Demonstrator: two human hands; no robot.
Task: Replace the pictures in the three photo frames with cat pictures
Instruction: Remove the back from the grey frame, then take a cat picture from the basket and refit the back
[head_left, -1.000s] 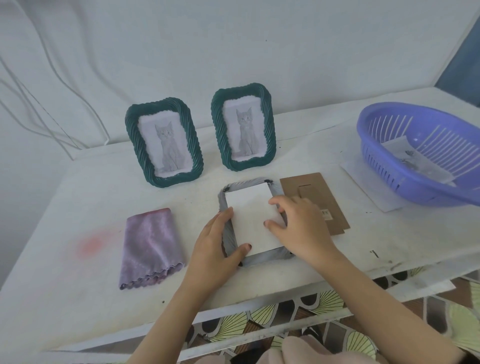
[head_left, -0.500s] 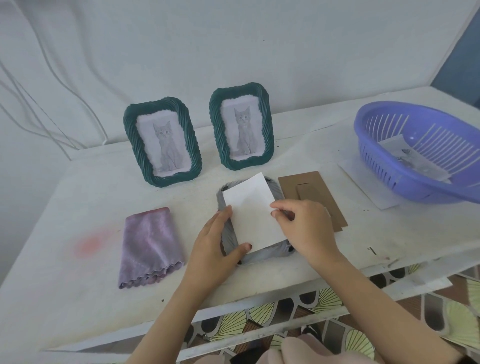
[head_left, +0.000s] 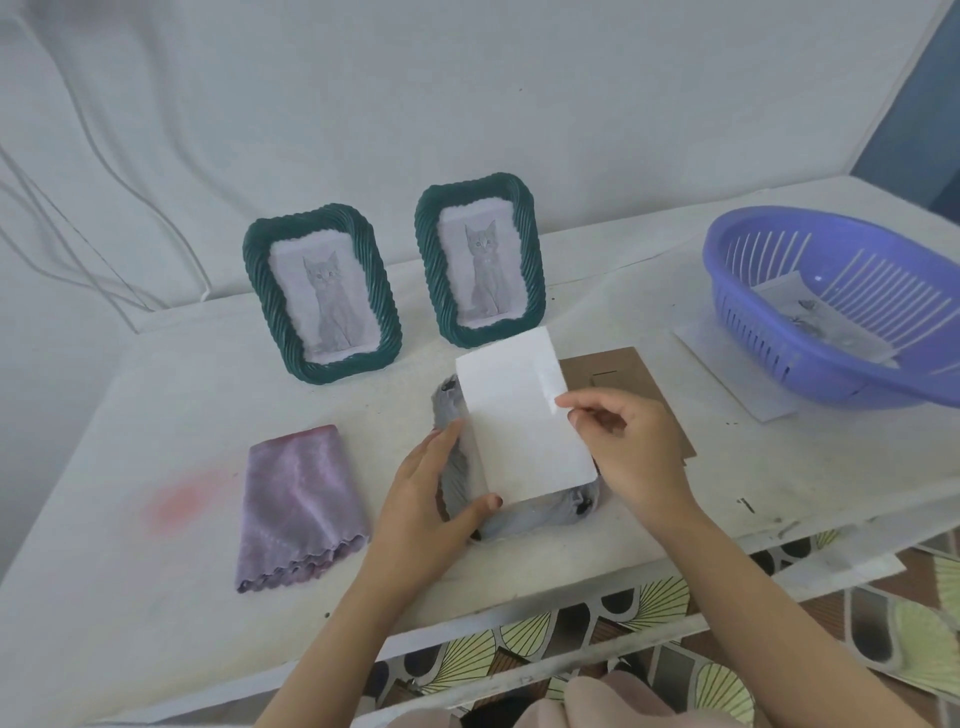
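Two green woven photo frames stand upright at the back, the left frame (head_left: 322, 293) and the right frame (head_left: 480, 260), each showing a grey cat picture. A third frame (head_left: 454, 467) lies face down near the table's front. My left hand (head_left: 431, 506) holds that frame's left edge and lower corner. My right hand (head_left: 626, 444) pinches the right edge of a white picture (head_left: 524, 421), blank side up, and has it tilted up off the frame. A brown cardboard backing (head_left: 618, 371) lies just right of the frame, partly behind my right hand.
A folded purple cloth (head_left: 298, 506) lies left of the flat frame. A blue plastic basket (head_left: 841, 306) with a printed sheet inside sits at the right, on a white paper (head_left: 727, 364). White cables hang on the wall at the left. The table's front edge is close to my forearms.
The white picture lay flat in the face-down frame; my right hand has pinched its right edge and lifted it, tilting it up toward the back. My left hand has stayed on the frame.
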